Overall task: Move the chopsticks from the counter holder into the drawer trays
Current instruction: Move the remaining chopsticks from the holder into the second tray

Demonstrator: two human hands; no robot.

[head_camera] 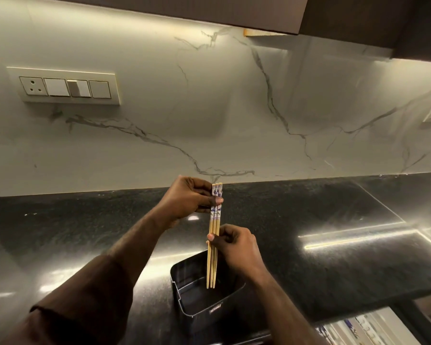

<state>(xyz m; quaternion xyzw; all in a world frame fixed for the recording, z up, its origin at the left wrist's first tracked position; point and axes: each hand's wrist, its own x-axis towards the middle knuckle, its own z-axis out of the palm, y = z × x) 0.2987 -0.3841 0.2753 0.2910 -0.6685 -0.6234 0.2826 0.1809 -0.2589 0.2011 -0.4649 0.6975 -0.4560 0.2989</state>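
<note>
Right hand [234,247] pinching chopsticks [214,235] above holder [204,297], left hand [189,197] gripping tops

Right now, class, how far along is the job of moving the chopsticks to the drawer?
Done: the holder looks otherwise empty. In hand: the left hand pinches the patterned tops of the chopsticks and the right hand grips their middle, tips just inside the holder's mouth. Left: carrying them to the open drawer at lower right.
</note>
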